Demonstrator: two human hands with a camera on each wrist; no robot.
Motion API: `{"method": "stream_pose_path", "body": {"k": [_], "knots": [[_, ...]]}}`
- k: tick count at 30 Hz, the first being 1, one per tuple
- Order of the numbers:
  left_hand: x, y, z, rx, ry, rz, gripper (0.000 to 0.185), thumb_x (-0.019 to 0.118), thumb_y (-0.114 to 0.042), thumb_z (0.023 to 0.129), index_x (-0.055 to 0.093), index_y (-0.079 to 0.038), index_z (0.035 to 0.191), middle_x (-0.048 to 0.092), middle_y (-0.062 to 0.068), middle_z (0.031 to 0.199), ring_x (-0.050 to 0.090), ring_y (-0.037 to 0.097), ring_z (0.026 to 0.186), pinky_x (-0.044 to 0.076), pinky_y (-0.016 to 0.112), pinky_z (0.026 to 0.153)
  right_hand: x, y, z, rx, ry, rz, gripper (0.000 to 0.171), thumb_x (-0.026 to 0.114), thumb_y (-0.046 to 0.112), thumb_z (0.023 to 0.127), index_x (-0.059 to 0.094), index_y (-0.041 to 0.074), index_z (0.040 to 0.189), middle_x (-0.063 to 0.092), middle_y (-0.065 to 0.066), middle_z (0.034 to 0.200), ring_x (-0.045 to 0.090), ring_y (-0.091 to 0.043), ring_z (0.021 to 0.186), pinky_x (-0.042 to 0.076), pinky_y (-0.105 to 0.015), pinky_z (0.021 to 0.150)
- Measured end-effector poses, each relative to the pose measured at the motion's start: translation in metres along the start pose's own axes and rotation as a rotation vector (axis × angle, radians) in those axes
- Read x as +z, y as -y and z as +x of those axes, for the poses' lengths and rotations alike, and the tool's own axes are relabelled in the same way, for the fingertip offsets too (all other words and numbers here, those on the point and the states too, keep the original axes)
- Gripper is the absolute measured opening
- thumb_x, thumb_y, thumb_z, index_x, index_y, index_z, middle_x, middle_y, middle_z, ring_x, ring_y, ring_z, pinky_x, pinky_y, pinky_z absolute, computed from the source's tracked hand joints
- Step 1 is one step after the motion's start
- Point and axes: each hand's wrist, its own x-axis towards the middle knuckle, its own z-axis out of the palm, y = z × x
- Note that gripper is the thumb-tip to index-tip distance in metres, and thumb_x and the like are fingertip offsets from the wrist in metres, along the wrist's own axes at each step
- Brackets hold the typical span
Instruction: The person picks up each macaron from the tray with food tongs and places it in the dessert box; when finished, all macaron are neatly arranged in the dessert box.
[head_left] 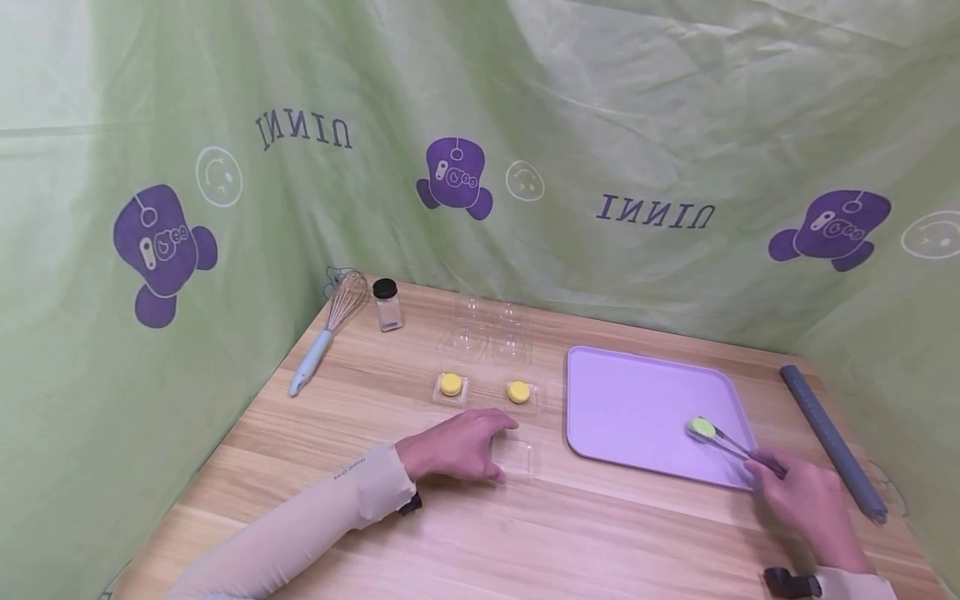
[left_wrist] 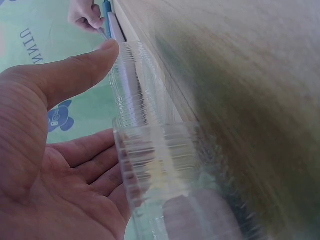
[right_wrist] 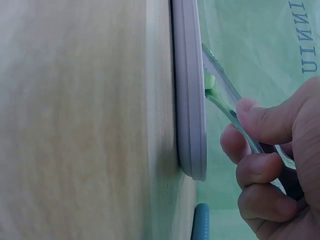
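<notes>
Right hand [head_left: 806, 500] gripped tongs [head_left: 738, 450], clamping a green cake [head_left: 702, 428] over the purple tray [head_left: 637, 400]. Left hand [head_left: 457, 446], fingers relaxed, steadied an empty clear plastic case [head_left: 516, 457] on the table, w/ two yellow cakes [head_left: 451, 384] behind.

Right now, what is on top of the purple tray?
On the purple tray sits one small green round piece, pinched by the tongs that the right hand holds. Whatever lies under the piece is hidden.

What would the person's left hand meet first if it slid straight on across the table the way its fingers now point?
The left hand already touches the empty clear container; straight on lies the purple tray, probably its near left edge, though depth is unclear.
</notes>
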Motion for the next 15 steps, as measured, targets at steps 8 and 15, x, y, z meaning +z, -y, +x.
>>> {"method": "stream_pose_path", "body": {"k": [8,15], "knots": [[0.000,0.001,0.001,-0.003,0.002,-0.002,0.079,0.088,-0.039,0.074,0.058,-0.011,0.141,0.061,0.003,0.145,0.053,0.021,0.140,0.041,0.034,0.122,-0.001,0.002,0.002,-0.009,-0.043,0.029,0.022,0.076,0.017,0.087,0.076,-0.002,0.098,0.075,-0.028,0.088,0.068,-0.054,0.084,0.047,-0.058,0.066],[-0.001,0.002,0.001,-0.006,0.004,-0.007,0.078,0.089,-0.037,0.074,0.058,-0.011,0.141,0.062,0.002,0.145,0.053,0.021,0.140,0.041,0.034,0.122,-0.004,0.010,0.012,0.007,-0.173,0.065,0.018,0.074,0.014,0.088,0.077,0.001,0.099,0.076,-0.026,0.093,0.071,-0.048,0.084,0.042,-0.040,0.066]]}}
